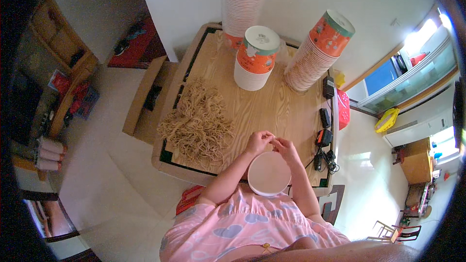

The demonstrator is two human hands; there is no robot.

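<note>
At the table's near edge, a white paper tub rests against my body, its round mouth or base facing up. Just beyond its far rim, my left hand and my right hand meet fingertip to fingertip. Both are closed in a pinch, and what they hold is too small to make out. Left of my hands lies a loose heap of tan twine. Farther back stands a short upside-down stack of orange-and-green paper tubs.
A taller tub stack leans at the back right, and another tall stack rises by the wall. Black power adapters with cables line the right edge of the wooden table. An open cardboard box stands at the left.
</note>
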